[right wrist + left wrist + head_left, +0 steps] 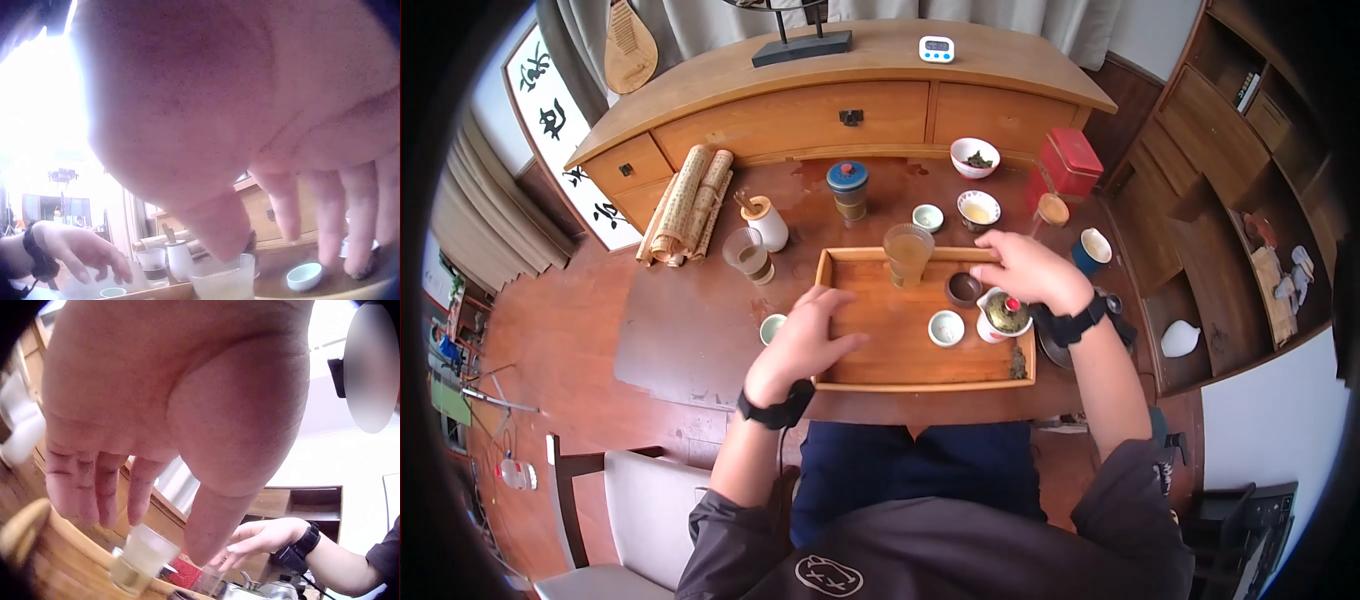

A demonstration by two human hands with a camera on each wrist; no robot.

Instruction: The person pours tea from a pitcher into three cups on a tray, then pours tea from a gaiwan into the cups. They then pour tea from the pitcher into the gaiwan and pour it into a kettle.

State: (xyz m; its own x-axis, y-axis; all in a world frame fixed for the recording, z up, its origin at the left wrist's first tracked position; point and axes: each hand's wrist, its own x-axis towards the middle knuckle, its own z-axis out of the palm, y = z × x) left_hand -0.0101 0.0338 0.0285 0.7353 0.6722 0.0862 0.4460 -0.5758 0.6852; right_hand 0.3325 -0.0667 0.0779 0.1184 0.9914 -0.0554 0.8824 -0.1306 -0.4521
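My left hand [803, 332] hovers over the left side of the wooden tea tray [880, 379], fingers loosely spread and holding nothing. Beside it, partly covered, is a pale green cup [772, 327]. My right hand [1036, 273] hangs over the tray's back right edge with relaxed fingers, its palm bare in the right wrist view. Below it stand a dark brown cup [963, 289] and a white lidded teapot [992, 322] with a red knob. A small white cup [946, 328] sits left of the teapot. At the tray's back stands a glass [908, 258] of yellowish liquid.
Behind the tray are a blue-lidded jar [848, 190], a pale green cup [927, 217], a patterned bowl [978, 209] and a bowl of leaves [975, 158]. A red tin [1068, 165] stands back right. Leftward are a glass [749, 256], a white holder [768, 227] and rolled mats [690, 210].
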